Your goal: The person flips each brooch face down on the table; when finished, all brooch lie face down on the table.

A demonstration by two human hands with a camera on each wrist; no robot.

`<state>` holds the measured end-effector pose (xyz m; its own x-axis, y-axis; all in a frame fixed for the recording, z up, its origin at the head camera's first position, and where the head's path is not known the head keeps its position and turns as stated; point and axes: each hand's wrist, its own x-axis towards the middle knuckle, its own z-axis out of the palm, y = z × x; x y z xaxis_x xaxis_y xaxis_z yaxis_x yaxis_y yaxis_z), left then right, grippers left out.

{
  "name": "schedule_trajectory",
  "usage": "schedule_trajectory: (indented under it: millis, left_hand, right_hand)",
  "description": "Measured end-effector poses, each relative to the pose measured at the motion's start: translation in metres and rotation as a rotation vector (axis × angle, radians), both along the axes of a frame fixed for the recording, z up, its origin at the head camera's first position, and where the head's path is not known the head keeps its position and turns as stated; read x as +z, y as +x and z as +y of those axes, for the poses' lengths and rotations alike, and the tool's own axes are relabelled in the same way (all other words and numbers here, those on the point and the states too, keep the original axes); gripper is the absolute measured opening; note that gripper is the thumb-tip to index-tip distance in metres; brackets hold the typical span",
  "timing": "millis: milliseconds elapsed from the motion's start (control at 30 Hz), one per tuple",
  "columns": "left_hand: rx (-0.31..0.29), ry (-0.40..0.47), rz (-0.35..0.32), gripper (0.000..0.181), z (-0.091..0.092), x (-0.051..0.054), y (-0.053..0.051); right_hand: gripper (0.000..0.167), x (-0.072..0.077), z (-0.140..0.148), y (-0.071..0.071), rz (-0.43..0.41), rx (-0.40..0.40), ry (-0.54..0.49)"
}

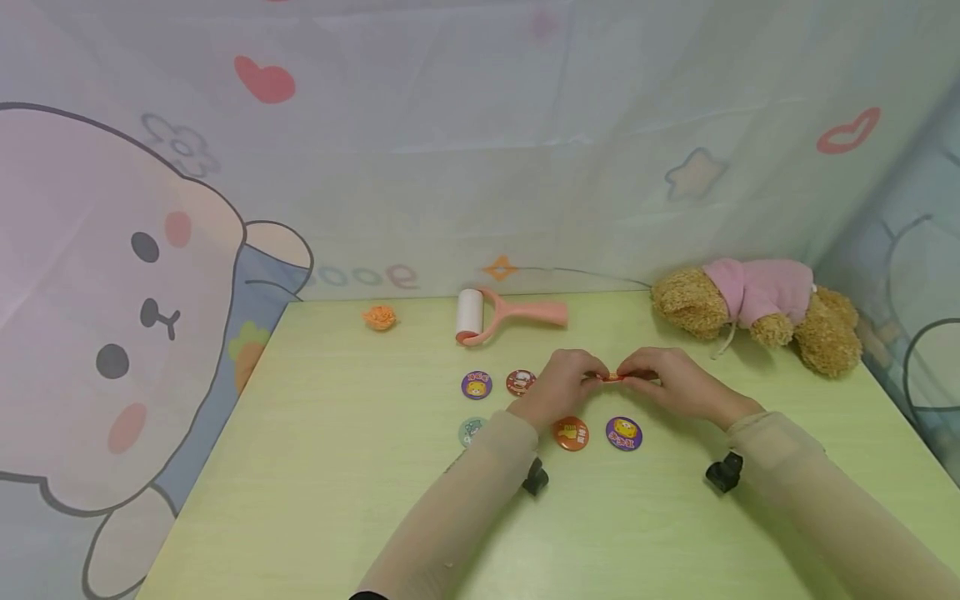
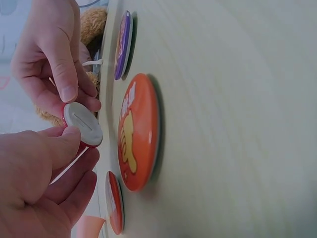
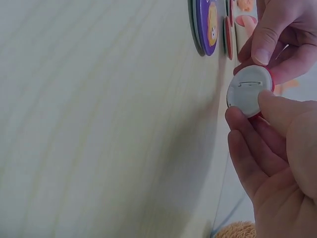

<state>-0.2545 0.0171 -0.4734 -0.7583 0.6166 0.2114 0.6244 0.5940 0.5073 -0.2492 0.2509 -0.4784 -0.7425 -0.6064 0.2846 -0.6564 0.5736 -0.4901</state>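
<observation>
A round pin-back button badge (image 2: 84,124) is held up off the table between both hands. Its white back with a metal pin (image 3: 250,83) faces the wrist cameras, and a red rim shows at its edge. My left hand (image 1: 558,385) pinches one side between thumb and fingers; my right hand (image 1: 678,385) pinches the opposite side. On the table nearby lie an orange badge (image 1: 572,433), a purple badge (image 1: 624,433), a dark red badge (image 1: 521,382), another purple badge (image 1: 476,385) and a pale green badge (image 1: 471,431), partly hidden by the left sleeve.
A pink lint roller (image 1: 534,313) with a white roll lies near the table's back edge. Left of it sits a small orange crumpled-looking thing (image 1: 380,317). A teddy bear (image 1: 772,293) in a pink top lies at the back right, against a printed curtain (image 1: 465,167).
</observation>
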Motion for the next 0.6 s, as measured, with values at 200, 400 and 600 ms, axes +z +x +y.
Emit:
schedule_trajectory:
  millis: [200, 400, 600]
  left_hand:
    - [-0.014, 0.039, -0.020, 0.014, -0.0011, -0.0002, 0.0011]
    - [0.006, 0.085, -0.020, 0.014, -0.0022, -0.0015, 0.0016]
    - [0.049, 0.131, -0.032, 0.014, -0.0028, -0.0039, 0.0008]
  right_hand:
    - [0.012, -0.0016, 0.0006, -0.0001, -0.001, -0.018, -0.013]
    - [0.012, -0.0005, 0.0007, 0.0009, -0.002, -0.026, -0.010]
    - [0.013, -0.0005, 0.0009, 0.0004, -0.024, -0.047, -0.019]
